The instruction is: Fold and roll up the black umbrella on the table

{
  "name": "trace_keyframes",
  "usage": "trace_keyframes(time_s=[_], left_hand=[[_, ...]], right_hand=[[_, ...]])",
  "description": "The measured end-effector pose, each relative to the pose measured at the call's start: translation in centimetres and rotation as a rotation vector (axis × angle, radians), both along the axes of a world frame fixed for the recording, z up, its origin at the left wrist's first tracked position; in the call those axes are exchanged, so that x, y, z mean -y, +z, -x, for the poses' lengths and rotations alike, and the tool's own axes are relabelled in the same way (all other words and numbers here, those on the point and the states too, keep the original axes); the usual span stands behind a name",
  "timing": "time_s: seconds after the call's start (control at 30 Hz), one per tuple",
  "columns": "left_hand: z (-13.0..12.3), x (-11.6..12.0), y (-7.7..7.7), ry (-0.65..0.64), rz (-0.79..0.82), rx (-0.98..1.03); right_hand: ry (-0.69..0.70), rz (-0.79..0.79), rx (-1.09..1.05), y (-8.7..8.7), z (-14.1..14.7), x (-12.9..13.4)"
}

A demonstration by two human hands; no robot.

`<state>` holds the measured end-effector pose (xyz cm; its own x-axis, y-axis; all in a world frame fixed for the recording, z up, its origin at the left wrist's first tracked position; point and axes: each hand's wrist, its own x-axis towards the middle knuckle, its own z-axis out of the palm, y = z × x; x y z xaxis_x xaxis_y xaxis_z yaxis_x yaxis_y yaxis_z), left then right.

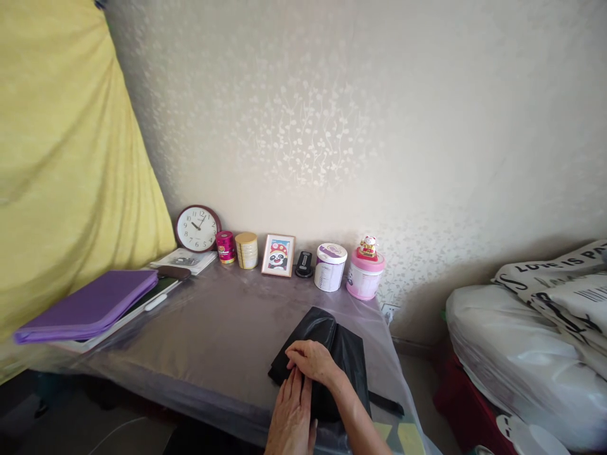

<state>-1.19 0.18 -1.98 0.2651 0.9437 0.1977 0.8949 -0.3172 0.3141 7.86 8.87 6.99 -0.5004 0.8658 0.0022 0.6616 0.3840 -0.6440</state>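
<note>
A glossy, folded black sheet-like item [348,354] lies near the table's front right, and its exact kind cannot be made out. One narrow black strip [386,403] sticks out from its right side. My left hand [291,407] lies flat on the item's left part, its fingers stretched forward. Just beyond those fingertips, my right hand [312,361] crosses over from the right. Its fingers are curled down on the black folds, with the tips partly hidden.
A plastic-covered table [203,335] holds a purple folder [90,303] at left. Along the wall stand a clock [198,229], a picture frame [278,255], a white tub [331,268] and a pink-lidded tub [365,278]. White bags [521,347] bulge beyond the table's right edge.
</note>
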Motion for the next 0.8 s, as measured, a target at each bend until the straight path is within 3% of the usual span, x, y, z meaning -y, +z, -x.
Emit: trace_keyframes(time_s=[0.23, 0.33, 0.6, 0.8], left_hand=[[-0.9, 0.0, 0.5, 0.045, 0.103, -0.036], [-1.1, -0.1, 0.5, 0.065, 0.119, -0.057], [-0.9, -0.4, 1.1, 0.105, 0.127, -0.105], [-0.9, -0.4, 2.3, 0.164, 0.187, -0.103]], right_hand=[[0.111, -0.328, -0.164, -1.6, -1.8, 2.1], [0.125, -0.449, -0.152, -2.5, -3.2, 1.7], [0.085, -0.527, 0.047, -3.9, -4.3, -4.1], [-0.027, -0.519, 0.157, -3.9, -3.9, -8.1]])
